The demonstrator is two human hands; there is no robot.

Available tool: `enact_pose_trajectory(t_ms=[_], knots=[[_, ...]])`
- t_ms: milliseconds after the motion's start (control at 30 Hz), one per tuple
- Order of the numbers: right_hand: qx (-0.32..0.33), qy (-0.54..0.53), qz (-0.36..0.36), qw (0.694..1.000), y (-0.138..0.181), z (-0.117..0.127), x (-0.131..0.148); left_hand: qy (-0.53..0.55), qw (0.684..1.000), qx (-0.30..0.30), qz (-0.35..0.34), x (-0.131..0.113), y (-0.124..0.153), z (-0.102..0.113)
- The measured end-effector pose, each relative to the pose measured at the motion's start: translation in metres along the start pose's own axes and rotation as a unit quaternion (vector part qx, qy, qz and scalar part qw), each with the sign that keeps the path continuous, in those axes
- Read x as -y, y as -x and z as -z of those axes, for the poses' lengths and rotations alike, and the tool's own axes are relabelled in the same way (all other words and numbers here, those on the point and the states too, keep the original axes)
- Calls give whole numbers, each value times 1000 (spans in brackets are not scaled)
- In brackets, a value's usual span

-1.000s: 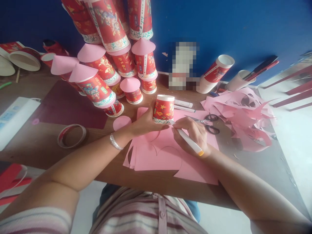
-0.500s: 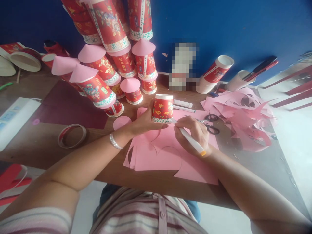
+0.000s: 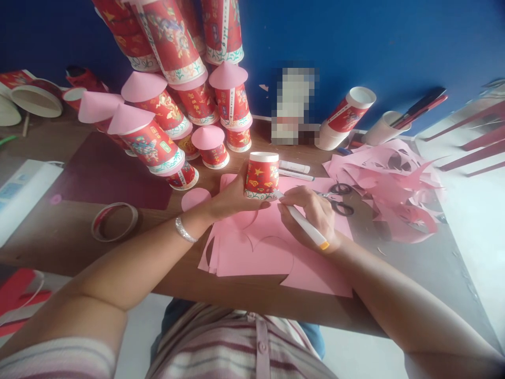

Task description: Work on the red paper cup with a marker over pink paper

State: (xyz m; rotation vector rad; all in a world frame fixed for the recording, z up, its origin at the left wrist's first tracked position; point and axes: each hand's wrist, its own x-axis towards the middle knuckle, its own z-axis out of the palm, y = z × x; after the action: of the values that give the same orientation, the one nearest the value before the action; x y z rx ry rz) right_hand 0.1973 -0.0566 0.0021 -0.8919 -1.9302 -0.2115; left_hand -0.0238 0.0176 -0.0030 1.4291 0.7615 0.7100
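Observation:
My left hand (image 3: 231, 199) is wrapped round a small red patterned paper cup (image 3: 262, 176), which stands upside down on a stack of pink paper sheets (image 3: 272, 252). My right hand (image 3: 313, 216) is closed on a white marker with an orange end (image 3: 305, 226); its tip touches the paper at the cup's rim. A silver bracelet sits on my left wrist. The pink sheets have round pieces cut out of them.
A tower of red cups with pink paper cones (image 3: 169, 100) stands behind the work. Black scissors (image 3: 339, 197) and a heap of pink scraps (image 3: 390, 184) lie to the right. Two white markers (image 3: 294, 169), a cup ring (image 3: 114, 221) and a pink disc (image 3: 196, 198) are nearby.
The view has shifted slightly. My right hand and the marker tip have barely moved along the cup's rim; the left hand keeps hold of the cup.

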Motion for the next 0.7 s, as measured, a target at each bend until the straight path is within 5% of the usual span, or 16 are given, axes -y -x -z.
enact_pose_trajectory(t_ms=[700], knots=[[-4,-54,-4,999,1,-1,0,-8,1000,1,2,-2,1,0]])
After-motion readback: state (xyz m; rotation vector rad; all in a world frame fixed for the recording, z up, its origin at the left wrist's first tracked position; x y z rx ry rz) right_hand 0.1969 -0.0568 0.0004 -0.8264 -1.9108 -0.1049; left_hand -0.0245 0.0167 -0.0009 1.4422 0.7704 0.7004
